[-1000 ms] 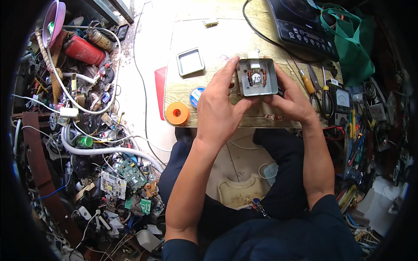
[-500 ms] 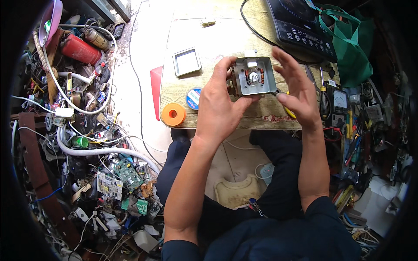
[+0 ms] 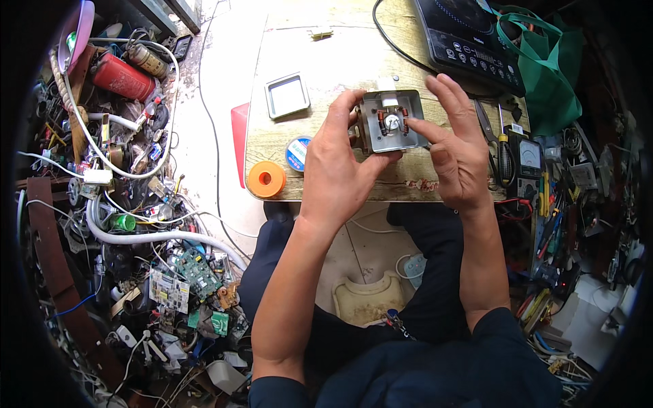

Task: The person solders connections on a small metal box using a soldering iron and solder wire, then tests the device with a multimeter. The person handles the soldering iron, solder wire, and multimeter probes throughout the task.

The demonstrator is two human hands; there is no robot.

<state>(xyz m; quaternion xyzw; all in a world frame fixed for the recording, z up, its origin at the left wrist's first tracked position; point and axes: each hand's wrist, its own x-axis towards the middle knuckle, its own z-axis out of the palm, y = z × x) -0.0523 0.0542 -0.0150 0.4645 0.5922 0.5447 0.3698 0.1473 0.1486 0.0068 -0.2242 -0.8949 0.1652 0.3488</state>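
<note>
My left hand grips a magnetron by its left side, above the near part of the table. Its square metal box faces up without a cover, showing two copper choke coils around a round whitish centre and a white connector at the far wall. My right hand holds nothing; its index finger reaches over the box's right wall to the right coil, and whether it touches cannot be told. The other fingers are apart. A square metal lid lies on the table to the left of the magnetron.
On the table are an orange spool, a blue round tin and a black induction cooker with its cable. A screwdriver and an analog meter sit at the right edge. Electronic scrap crowds the left.
My right hand has moved left, its index finger now stretched into the box. My left hand still grips the magnetron. The whole view has shifted slightly.
</note>
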